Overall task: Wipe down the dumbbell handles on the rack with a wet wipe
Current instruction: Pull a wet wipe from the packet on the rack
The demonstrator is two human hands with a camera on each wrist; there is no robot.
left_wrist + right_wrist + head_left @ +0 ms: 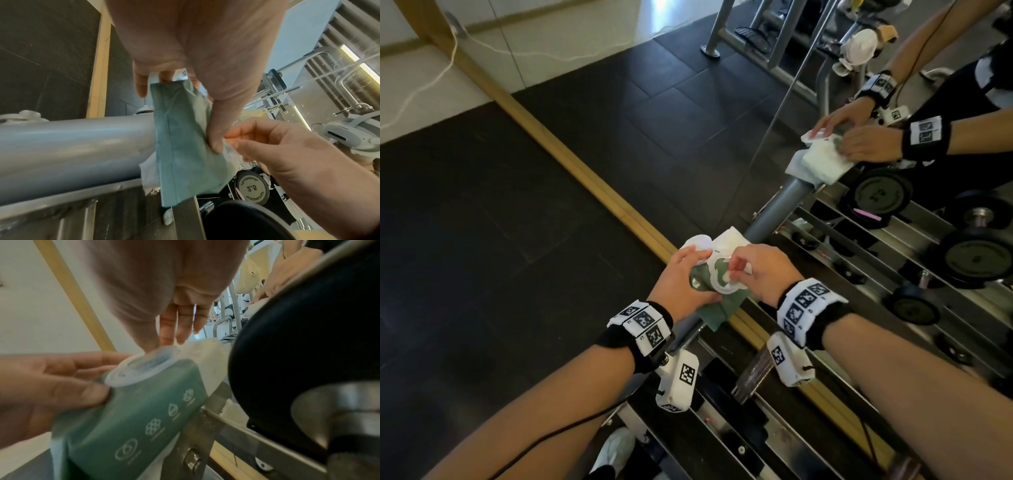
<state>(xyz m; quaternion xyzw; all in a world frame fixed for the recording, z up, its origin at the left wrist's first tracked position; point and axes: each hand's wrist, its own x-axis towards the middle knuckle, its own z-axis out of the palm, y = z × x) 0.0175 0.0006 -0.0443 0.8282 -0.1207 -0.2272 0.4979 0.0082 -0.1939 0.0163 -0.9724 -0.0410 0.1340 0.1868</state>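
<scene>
A green wet wipe pack (707,279) with a white round opening (139,369) lies on the rack's grey top tube (777,205). My left hand (690,265) grips the pack (185,138) from the left, thumb along its edge. My right hand (732,269) pinches a thin clear flap at the opening (230,147), its other fingers pointing down at the pack (139,410). Something white and crumpled (700,242) sits under and behind the pack. A dumbbell's chrome handle (755,373) lies on the rack just below my right wrist, with its black head (298,345) close by.
A wall mirror with a wooden frame (571,164) stands right behind the rack and repeats my hands and the dumbbells (883,195). The rack's steel rails (774,442) run toward me. Dark rubber floor tiles (482,240) lie to the left. Gym machines show in the mirror.
</scene>
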